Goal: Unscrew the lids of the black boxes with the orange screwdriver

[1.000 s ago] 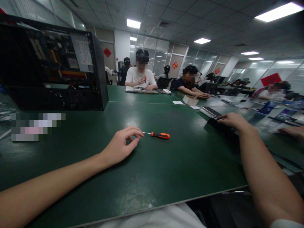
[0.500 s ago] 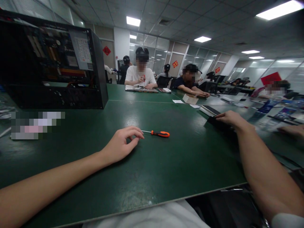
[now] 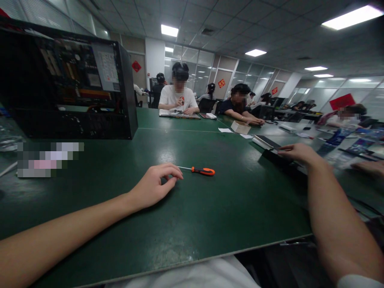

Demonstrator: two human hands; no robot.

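Note:
My left hand [image 3: 154,186] rests on the green table [image 3: 210,216] with its fingers curled and thumb against forefinger, in a pinch; what it holds, if anything, is too small to see. Just right of its fingertips lies a small screwdriver [image 3: 200,171] with an orange handle, its metal tip pointing at the hand. My right hand [image 3: 295,153] reaches out to the right and lies with its fingers stretched flat on a dark flat object [image 3: 276,157] at the table's right edge.
An open black computer case [image 3: 69,86] stands at the back left, its boards showing. Several other people sit at the far end and right side. A small cardboard box [image 3: 240,126] and papers lie farther back. Another person's hand [image 3: 367,167] is at the right.
Both hands have stayed where they were. Only the view has shifted slightly.

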